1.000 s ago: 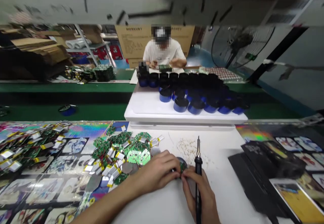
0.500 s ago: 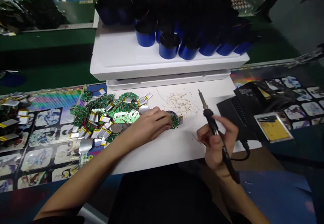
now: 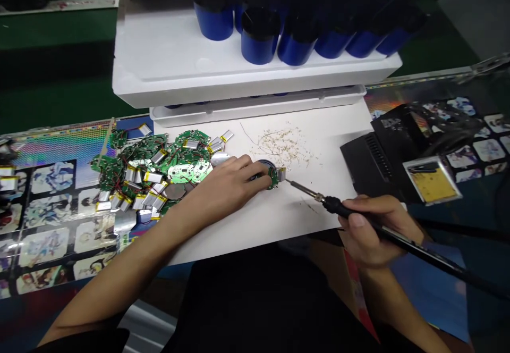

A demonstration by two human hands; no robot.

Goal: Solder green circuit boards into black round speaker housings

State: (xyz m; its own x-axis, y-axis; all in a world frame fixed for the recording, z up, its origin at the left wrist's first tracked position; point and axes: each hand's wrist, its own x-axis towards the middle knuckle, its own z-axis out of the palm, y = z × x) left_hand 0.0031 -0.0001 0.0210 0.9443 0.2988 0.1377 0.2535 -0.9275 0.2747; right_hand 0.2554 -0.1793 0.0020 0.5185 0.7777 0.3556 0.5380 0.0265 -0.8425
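Observation:
My left hand [image 3: 235, 183] is closed over a small round green circuit board [image 3: 273, 176] on the white work surface, and its fingers cover much of the board. A dark round rim shows behind the fingertips. At the board's right edge sits a small silver battery cell [image 3: 281, 174]. My right hand [image 3: 372, 230] grips a soldering iron [image 3: 332, 204] by its black handle. The iron points left, its tip at or very near the battery cell; I cannot tell if they touch. Left of my left hand lies a heap of green circuit boards [image 3: 181, 171] with silver batteries wired to them.
Blue cups with dark tops [image 3: 261, 36] stand in rows on a white foam box [image 3: 167, 84] at the back. Loose wire bits [image 3: 282, 143] are scattered behind the board. A black box-shaped device [image 3: 368, 156] and a tray with a yellow pad [image 3: 432, 182] sit at the right.
My right hand has turned the soldering iron from pointing up to pointing left, bringing its tip to the battery by the board. My left hand stays on the board. The camera view has tilted down.

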